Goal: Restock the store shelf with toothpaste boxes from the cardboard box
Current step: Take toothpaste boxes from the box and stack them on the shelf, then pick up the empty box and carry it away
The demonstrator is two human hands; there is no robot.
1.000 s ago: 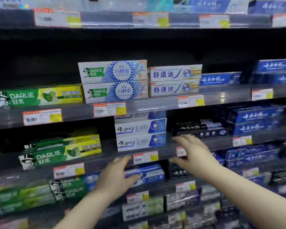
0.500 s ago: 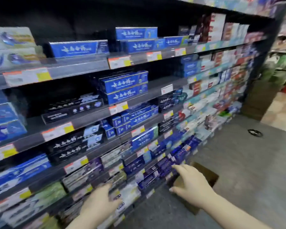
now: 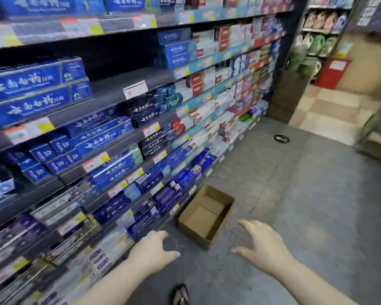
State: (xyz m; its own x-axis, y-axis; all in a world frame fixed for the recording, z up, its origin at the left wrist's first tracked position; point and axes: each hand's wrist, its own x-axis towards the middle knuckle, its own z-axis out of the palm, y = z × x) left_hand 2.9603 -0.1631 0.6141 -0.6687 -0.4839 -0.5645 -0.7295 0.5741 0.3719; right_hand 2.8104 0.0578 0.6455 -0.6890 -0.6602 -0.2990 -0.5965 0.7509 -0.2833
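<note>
An open cardboard box [image 3: 205, 232] stands on the grey floor at the foot of the store shelf [image 3: 110, 93]; its inside shows only bare cardboard. Blue toothpaste boxes [image 3: 31, 93] and many others fill the shelf rows on the left. My left hand [image 3: 151, 252] hovers just left of the box near the lowest shelf, fingers relaxed and holding nothing. My right hand [image 3: 264, 245] hangs to the right of the box above the floor, fingers spread, also holding nothing.
A dark round object [image 3: 281, 138] lies on the floor further down the aisle. A sandalled foot [image 3: 180, 294] shows at the bottom edge. A second shelf unit [image 3: 317, 36] with packaged goods stands at the far end; a glass counter [image 3: 378, 133] is at the right.
The view has swung right and down from the shelf front to the floor. Both hands have dropped from the shelf to either side of the cardboard box, which is now fully visible.
</note>
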